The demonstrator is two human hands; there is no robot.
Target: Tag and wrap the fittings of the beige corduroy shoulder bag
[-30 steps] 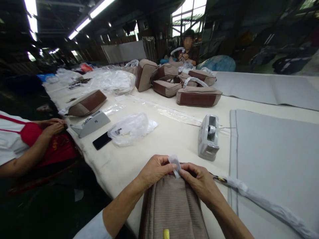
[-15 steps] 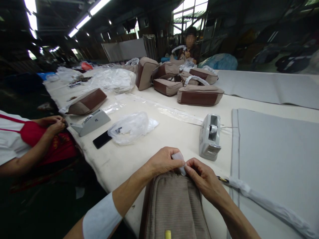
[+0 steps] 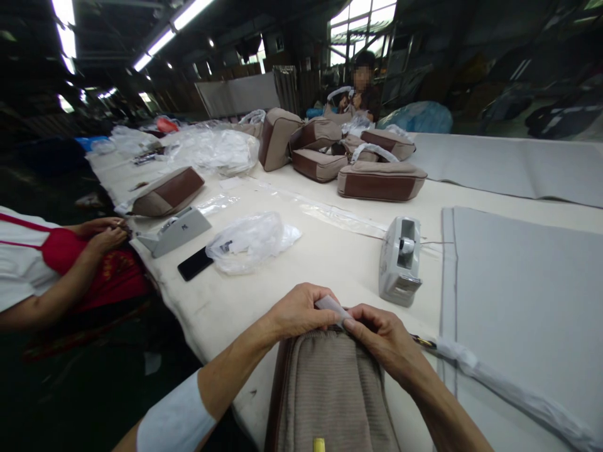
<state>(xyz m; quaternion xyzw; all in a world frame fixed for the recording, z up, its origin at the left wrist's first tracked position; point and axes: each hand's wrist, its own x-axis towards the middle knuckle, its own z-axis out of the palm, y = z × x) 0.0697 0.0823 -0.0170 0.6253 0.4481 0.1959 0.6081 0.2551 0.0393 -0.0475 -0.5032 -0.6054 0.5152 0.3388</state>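
Note:
A taupe handbag [image 3: 330, 389] with brown side panels lies in front of me, a piece of gold hardware at its near end. At its far end, my left hand [image 3: 304, 311] pinches a small whitish translucent strip [image 3: 333, 309]. My right hand [image 3: 381, 336] grips the other end of that strip between thumb and fingers, close to the bag's edge. Both hands are closed. From beside my right wrist a strap wrapped in white film [image 3: 494, 380] runs to the right, with a gold-and-dark link at its near end.
A tape dispenser [image 3: 400, 263] stands beyond my right hand; another dispenser [image 3: 176, 232] is at left. A phone [image 3: 194, 263] lies by a crumpled plastic bag [image 3: 252, 245]. More handbags [image 3: 381, 182] are piled farther back. A co-worker in a red apron [image 3: 70, 263] sits left; another person is behind the pile.
The strip has tipped over from nearly upright to a lower slant toward the bag. My left hand has shifted slightly left; the right stays nearly in place.

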